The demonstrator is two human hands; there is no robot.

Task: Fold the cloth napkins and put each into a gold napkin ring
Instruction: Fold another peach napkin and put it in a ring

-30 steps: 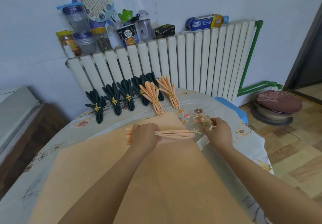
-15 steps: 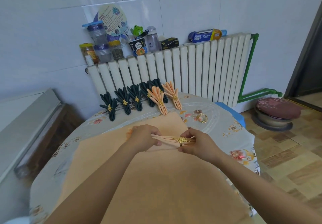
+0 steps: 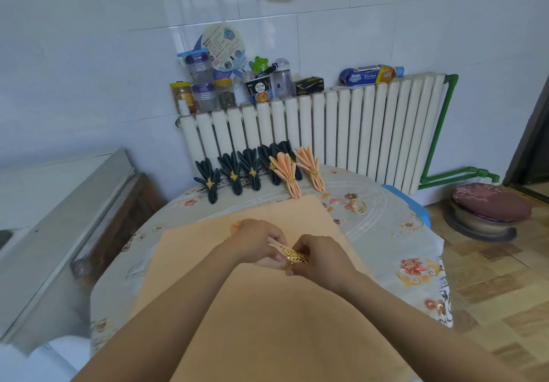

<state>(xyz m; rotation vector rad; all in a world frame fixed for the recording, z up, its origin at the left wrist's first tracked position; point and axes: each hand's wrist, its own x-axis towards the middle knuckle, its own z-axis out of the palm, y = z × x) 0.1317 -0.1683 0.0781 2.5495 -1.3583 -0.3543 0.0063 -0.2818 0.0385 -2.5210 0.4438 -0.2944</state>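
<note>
Left hand [image 3: 256, 240] grips pleated peach napkin [image 3: 274, 243]; right hand [image 3: 319, 258] pinches gold leaf ring [image 3: 294, 256] on the napkin's end. Both over a flat peach cloth [image 3: 267, 322] on a floral round table [image 3: 401, 251]. Spare gold rings [image 3: 358, 205] lie near the far right. Finished dark green napkins [image 3: 234, 172] and peach ones [image 3: 297, 170] line the back edge by a white radiator [image 3: 341, 126].
</note>
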